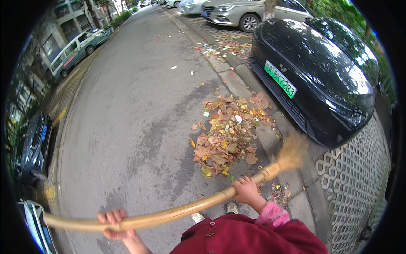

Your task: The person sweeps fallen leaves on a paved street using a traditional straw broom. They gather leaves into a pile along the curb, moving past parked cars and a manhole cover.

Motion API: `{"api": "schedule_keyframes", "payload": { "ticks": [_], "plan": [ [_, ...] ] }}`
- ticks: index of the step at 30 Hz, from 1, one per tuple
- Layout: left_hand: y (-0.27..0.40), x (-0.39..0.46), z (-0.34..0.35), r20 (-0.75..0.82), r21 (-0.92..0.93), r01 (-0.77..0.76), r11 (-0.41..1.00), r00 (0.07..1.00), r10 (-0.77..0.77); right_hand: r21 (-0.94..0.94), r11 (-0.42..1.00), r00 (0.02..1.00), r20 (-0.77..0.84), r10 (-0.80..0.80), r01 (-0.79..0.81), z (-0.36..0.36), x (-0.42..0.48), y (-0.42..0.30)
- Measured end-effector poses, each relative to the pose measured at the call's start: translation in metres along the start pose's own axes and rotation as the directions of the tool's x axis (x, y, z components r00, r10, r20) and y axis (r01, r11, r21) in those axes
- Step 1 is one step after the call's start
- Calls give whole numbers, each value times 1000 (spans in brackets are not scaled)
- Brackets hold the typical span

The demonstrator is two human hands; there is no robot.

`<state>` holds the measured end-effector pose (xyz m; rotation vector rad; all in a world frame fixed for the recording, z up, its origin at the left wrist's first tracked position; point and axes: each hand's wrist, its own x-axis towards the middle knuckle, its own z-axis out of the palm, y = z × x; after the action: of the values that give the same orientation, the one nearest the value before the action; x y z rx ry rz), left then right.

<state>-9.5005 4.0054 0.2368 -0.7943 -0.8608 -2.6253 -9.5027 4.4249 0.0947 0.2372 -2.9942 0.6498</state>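
Observation:
A broom with a pale wooden handle slants across the view in front of my body. Near the handle's far left end, my left hand is wrapped around it. My right hand grips the same handle lower down, close to the bound neck. The straw broom head is at the right, blurred, over the kerb strip beside a black car. Just beyond my feet, a heap of dry brown and yellow leaves lies on the asphalt, with bits of white litter in it.
The black car is parked close on my right, over perforated paving. A beige car stands farther up. More scattered leaves lie along the kerb. Left of the road are a parked van and a dark car.

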Motion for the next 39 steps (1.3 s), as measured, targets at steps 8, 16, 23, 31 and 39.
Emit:
{"api": "schedule_keyframes", "payload": {
  "ticks": [8, 16, 23, 31, 39],
  "plan": [
    [-88, 28, -2, -57, -156, 584, 797, 800, -597, -90, 821, 826, -36, 562, -563, 98, -149, 32],
    [-98, 53, -54, 105, -151, 730, 666, 682, -724, -71, 652, 624, 230, 747, -755, 173, -128, 52],
    [-64, 161, -109, -96, -19, 458, 888, 884, -458, 33, 789, 784, 152, 602, -613, 158, 116, -14],
    [-63, 245, -131, 10, 183, 174, 968, 984, -179, 128, 966, 972, -39, 233, -227, 147, 389, -11],
    [-12, 293, -203, 300, 314, -108, 943, 954, 10, -4, 1000, 987, -163, -2, 2, 106, 475, -83]
  ]
}}
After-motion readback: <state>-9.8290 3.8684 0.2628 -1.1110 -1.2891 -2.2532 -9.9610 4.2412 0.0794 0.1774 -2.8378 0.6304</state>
